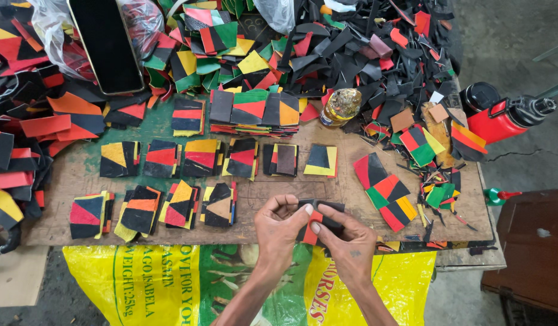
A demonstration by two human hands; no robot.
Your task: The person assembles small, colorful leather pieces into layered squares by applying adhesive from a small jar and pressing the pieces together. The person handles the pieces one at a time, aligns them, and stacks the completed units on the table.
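The setting is a small craft workshop for cut-and-glued patchwork pieces. Indicators: a worn wooden counter (pixel 73 175) stained with green paint; sorted stacks of multicoloured squares (pixel 200 158) arranged in rows; a large heap of black, red and yellow offcuts (pixel 375 54) at the rear; a small bottle of yellowish liquid (pixel 340 106); a bare, cracked concrete floor (pixel 520 157); a printed yellow sack (pixel 140 284) hanging at the front edge.

Worn wooden workbench (pixel 357 175), green-stained upper left; rows of stacked colour-patched leather squares (pixel 200 158) across the middle, black scrap heap (pixel 363 54) upper right, oil bottle (pixel 340 106) centre-top, phone (pixel 107 45) upper left.
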